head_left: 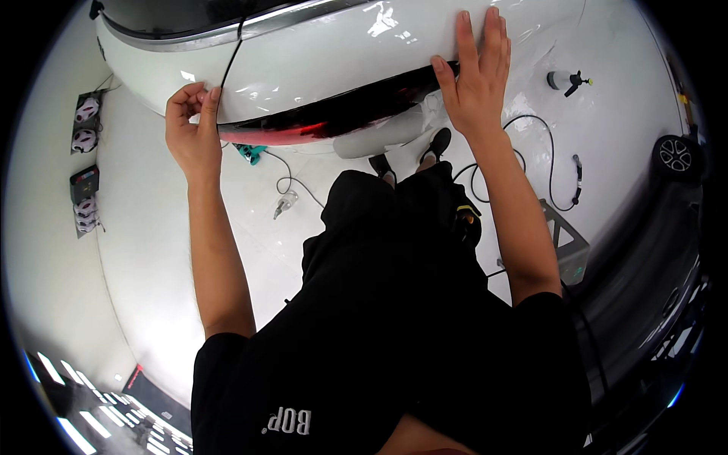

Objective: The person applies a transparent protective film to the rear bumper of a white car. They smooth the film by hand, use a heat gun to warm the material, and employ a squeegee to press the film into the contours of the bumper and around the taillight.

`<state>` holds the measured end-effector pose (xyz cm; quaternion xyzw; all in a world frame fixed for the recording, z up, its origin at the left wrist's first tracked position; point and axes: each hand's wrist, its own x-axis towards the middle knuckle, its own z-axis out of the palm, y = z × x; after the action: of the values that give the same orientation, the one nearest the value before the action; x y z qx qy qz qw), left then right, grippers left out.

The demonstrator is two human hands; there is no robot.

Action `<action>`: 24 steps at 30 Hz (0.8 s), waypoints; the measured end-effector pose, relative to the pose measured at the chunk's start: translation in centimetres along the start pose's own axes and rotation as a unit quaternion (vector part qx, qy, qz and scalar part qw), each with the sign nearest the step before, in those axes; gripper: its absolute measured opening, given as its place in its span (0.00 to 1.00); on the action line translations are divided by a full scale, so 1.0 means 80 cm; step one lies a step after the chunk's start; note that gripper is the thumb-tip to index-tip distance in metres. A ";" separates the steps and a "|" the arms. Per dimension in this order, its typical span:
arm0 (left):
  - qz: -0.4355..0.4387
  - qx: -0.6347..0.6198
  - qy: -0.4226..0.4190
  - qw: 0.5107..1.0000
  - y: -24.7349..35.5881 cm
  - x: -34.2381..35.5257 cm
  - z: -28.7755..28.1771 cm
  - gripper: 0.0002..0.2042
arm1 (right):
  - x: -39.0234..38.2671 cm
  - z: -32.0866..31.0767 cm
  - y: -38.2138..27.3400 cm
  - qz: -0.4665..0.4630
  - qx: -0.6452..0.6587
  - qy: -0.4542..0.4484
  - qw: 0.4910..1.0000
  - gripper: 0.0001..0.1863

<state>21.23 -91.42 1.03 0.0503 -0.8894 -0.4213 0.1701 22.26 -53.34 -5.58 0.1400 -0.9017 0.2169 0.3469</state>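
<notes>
My left hand (pixel 193 125) is curled in a pinch at the left end of the long red-and-dark tail light (pixel 318 121), beside a panel seam on the white car (pixel 318 57); what its fingertips grip, if anything, is too small to make out. My right hand (pixel 474 83) rests with fingers extended on the white bodywork at the light's dark right end, thumb near its upper edge. Glossy, wrinkled patches that look like clear film lie on the paint around the right hand. A pale grey strip (pixel 364 144) shows just below the light.
My feet stand below the car. A teal tool (pixel 250 152), hoses, a pump sprayer (pixel 561 80) and a grey metal step (pixel 572 250) are on the floor. A dark car (pixel 644 296) stands at the right, and wall-mounted reels (pixel 85 136) are at the left.
</notes>
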 end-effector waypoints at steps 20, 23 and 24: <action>0.351 0.259 -0.038 0.899 -0.021 -0.044 0.071 0.35 | -0.024 0.024 0.090 0.113 0.064 0.097 0.987 0.30; 0.362 0.253 -0.040 0.896 -0.023 -0.041 0.077 0.36 | -0.026 0.037 0.101 0.083 0.061 0.115 0.988 0.30; 0.367 0.243 -0.038 0.897 -0.024 -0.040 0.081 0.36 | -0.027 0.036 0.108 0.068 0.046 0.122 0.989 0.30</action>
<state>21.91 -87.14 -5.06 -0.2562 -0.9250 -0.1013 0.2617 18.72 -47.03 -11.49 0.0663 -0.8491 0.2969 0.4318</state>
